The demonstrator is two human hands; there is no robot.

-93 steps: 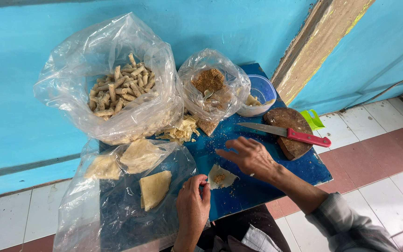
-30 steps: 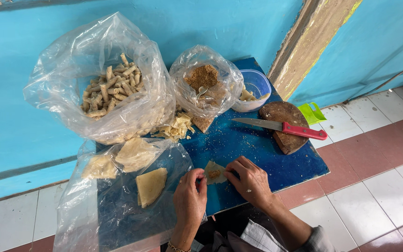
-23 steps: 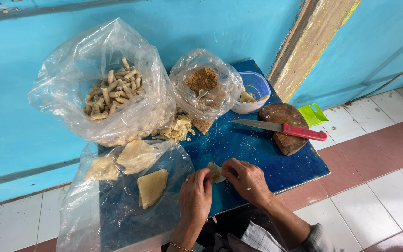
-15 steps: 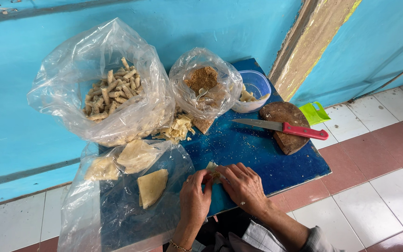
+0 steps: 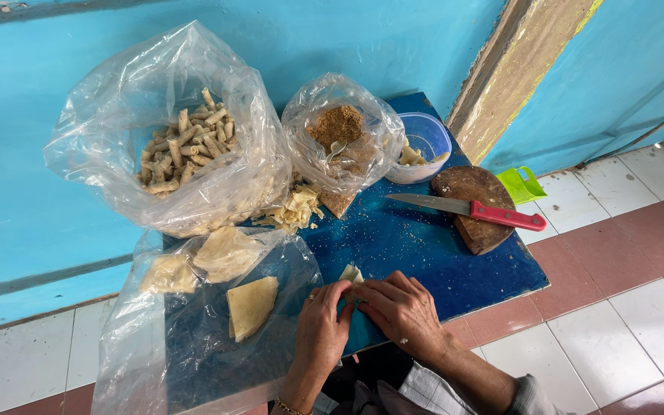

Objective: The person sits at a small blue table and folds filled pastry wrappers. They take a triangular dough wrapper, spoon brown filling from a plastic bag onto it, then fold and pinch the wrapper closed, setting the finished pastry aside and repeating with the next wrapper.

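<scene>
I see both hands low on the blue table [image 5: 424,246], close together near its front edge. The left hand [image 5: 323,327] has its fingers curled in, with the fingertips pressed onto a small pale wrapper [image 5: 351,274] that lies on the table. The right hand [image 5: 403,310] meets it from the other side, fingers bent and closed down on the same wrapper, so the two hands touch over it. Only a pale corner of the wrapper sticks out above the fingers; I cannot tell what shape the rest has under them.

Just left of the hands lies a flat clear bag [image 5: 194,338] with folded pale sheets [image 5: 251,306] inside. Behind it stands a big clear bag [image 5: 101,146] filled with finished rolls [image 5: 186,150]. Beside that stands a smaller bag [image 5: 378,138] of brown crumbly filling [image 5: 335,127], with a heap of pale scraps [image 5: 295,209] at its foot. A blue tub [image 5: 428,138] sits at the far corner. To the right, well apart from the hands, a red-handled knife [image 5: 472,210] rests across a round wooden board [image 5: 479,234], and a green scoop [image 5: 522,184] lies on the floor.
</scene>
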